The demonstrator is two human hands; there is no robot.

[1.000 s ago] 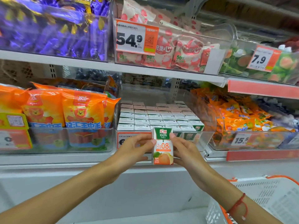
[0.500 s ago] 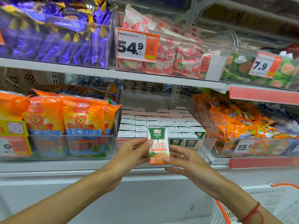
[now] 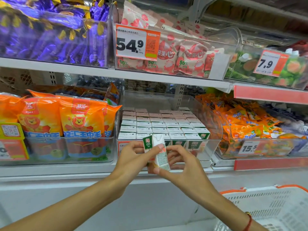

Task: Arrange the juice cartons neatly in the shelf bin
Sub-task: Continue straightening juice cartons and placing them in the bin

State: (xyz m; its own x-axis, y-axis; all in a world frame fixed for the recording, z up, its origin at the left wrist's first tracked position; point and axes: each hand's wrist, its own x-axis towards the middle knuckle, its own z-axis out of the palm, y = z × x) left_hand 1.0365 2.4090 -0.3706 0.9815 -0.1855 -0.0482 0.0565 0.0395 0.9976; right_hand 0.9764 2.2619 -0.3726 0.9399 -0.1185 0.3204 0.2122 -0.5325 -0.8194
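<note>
A small green-and-white juice carton stands upright just in front of the clear shelf bin, turned so a white side panel faces me. My left hand grips it from the left, thumb across the white panel. My right hand pinches its lower right edge, fingers behind it. Inside the bin, several rows of identical juice cartons stand packed with their white tops up. The front row shows green labels through the bin wall.
Orange sausage packs fill the bin to the left, orange snack bags the bin to the right. An upper shelf with price tags overhangs. A white basket with an orange rim sits at lower right.
The carton has been rotated in both hands: its orange front label faced me before, now a white side panel does. The hands stay in front of the bin.
</note>
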